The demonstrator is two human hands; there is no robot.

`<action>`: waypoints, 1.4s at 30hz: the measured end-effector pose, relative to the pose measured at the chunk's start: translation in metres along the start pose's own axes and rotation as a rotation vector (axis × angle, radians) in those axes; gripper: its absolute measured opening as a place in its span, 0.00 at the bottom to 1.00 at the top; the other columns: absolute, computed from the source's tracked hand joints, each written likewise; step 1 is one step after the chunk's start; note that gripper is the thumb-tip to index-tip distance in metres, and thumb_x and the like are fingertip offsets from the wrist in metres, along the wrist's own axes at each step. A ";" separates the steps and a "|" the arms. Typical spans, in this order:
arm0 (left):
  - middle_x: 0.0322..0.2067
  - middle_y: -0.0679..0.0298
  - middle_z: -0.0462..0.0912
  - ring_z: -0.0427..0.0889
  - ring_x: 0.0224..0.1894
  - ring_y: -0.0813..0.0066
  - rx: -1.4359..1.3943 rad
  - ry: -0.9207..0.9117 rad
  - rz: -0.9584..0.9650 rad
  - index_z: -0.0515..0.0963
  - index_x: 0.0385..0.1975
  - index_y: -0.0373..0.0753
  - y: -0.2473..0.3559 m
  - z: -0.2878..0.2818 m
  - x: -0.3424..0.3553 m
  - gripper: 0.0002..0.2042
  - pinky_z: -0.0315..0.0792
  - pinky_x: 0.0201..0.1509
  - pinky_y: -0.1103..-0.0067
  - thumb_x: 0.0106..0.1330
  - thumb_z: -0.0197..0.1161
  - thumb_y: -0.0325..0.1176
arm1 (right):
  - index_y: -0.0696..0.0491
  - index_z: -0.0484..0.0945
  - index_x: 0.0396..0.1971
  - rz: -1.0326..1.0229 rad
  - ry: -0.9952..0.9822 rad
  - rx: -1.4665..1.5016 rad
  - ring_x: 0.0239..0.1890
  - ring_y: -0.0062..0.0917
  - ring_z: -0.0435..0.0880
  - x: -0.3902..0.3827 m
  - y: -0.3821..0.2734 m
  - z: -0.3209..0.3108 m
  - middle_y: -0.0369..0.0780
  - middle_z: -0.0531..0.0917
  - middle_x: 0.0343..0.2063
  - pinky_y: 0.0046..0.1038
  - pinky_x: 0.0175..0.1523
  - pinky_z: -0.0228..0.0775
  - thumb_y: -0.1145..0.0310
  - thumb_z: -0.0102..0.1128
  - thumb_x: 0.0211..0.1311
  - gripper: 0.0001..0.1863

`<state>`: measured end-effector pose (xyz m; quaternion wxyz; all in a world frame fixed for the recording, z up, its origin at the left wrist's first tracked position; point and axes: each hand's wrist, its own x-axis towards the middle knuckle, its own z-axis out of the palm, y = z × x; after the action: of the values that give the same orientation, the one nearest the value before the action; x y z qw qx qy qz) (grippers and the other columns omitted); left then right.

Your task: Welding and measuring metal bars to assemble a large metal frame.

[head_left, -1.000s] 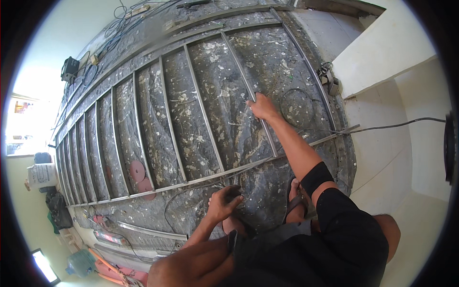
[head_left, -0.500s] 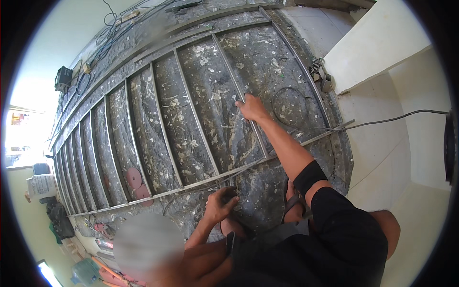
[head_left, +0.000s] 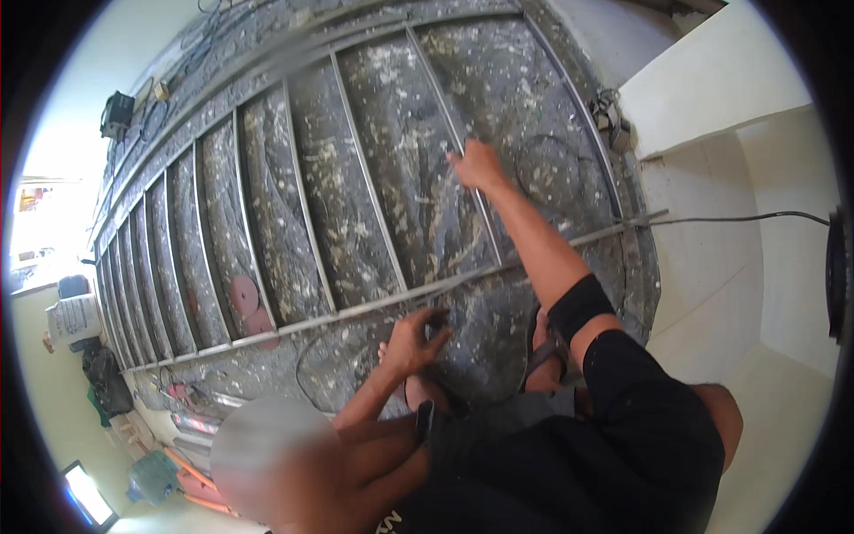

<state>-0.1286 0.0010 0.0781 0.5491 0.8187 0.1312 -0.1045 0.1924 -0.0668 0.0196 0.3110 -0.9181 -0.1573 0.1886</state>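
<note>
Your right hand [head_left: 478, 166] reaches far out and rests on a thin metal bar [head_left: 445, 125] of the long frame [head_left: 356, 307] lying on the paint-spattered floor [head_left: 391, 178], fingers spread loosely, clasping nothing. Your left hand [head_left: 416, 340] sits near the frame's lower rail, fingers curled; whether that grip holds anything cannot be told. Two reddish discs [head_left: 249, 303] lie between bars, well to the left.
</note>
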 end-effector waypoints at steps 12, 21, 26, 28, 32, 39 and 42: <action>0.43 0.56 0.78 0.76 0.46 0.53 0.413 0.186 0.336 0.77 0.46 0.37 0.003 0.005 0.031 0.19 0.71 0.52 0.65 0.54 0.69 0.32 | 0.63 0.81 0.31 0.106 -0.043 0.045 0.38 0.46 0.86 0.008 -0.015 0.005 0.53 0.85 0.26 0.42 0.47 0.76 0.54 0.62 0.59 0.22; 0.40 0.60 0.78 0.76 0.45 0.62 0.809 -0.024 0.416 0.80 0.40 0.40 -0.008 0.018 0.073 0.14 0.68 0.50 0.66 0.52 0.57 0.26 | 0.65 0.82 0.31 0.088 -0.021 0.085 0.40 0.47 0.85 0.008 -0.025 -0.002 0.56 0.84 0.31 0.40 0.49 0.76 0.55 0.65 0.56 0.23; 0.42 0.63 0.79 0.76 0.45 0.61 0.551 -0.092 0.733 0.81 0.41 0.41 0.018 0.014 0.040 0.15 0.70 0.49 0.68 0.52 0.58 0.29 | 0.66 0.81 0.36 0.123 -0.120 0.112 0.41 0.47 0.85 0.005 -0.029 -0.013 0.56 0.84 0.34 0.40 0.50 0.76 0.55 0.64 0.58 0.24; 0.46 0.62 0.79 0.77 0.49 0.62 0.443 -0.460 0.802 0.81 0.41 0.41 0.022 0.020 0.021 0.15 0.72 0.51 0.68 0.53 0.57 0.30 | 0.66 0.81 0.36 0.116 -0.132 0.088 0.41 0.47 0.85 0.001 -0.032 -0.014 0.56 0.84 0.33 0.40 0.49 0.76 0.55 0.63 0.58 0.24; 0.49 0.56 0.78 0.78 0.50 0.59 0.852 -1.187 0.443 0.82 0.41 0.39 -0.014 0.044 -0.022 0.13 0.74 0.50 0.66 0.57 0.58 0.31 | 0.66 0.81 0.35 0.175 -0.234 0.146 0.43 0.48 0.84 0.005 -0.028 -0.016 0.56 0.84 0.34 0.41 0.50 0.76 0.56 0.61 0.60 0.23; 0.43 0.51 0.77 0.77 0.46 0.51 0.327 -0.641 0.328 0.78 0.44 0.35 0.010 0.002 0.001 0.16 0.74 0.50 0.64 0.57 0.64 0.35 | 0.66 0.79 0.36 0.101 -0.140 0.031 0.43 0.50 0.84 0.008 -0.020 -0.008 0.57 0.84 0.35 0.43 0.51 0.75 0.55 0.60 0.61 0.23; 0.41 0.51 0.77 0.76 0.46 0.49 0.342 -0.192 0.368 0.76 0.48 0.36 0.018 0.023 0.024 0.21 0.73 0.51 0.64 0.55 0.67 0.36 | 0.66 0.77 0.41 0.089 -0.107 0.010 0.44 0.51 0.83 0.004 -0.024 -0.003 0.59 0.83 0.36 0.44 0.52 0.74 0.56 0.59 0.61 0.24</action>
<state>-0.1010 -0.0242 0.0773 0.4227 0.8959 -0.0922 -0.1006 0.1935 -0.0487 0.0360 0.2979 -0.9113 -0.1318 0.2518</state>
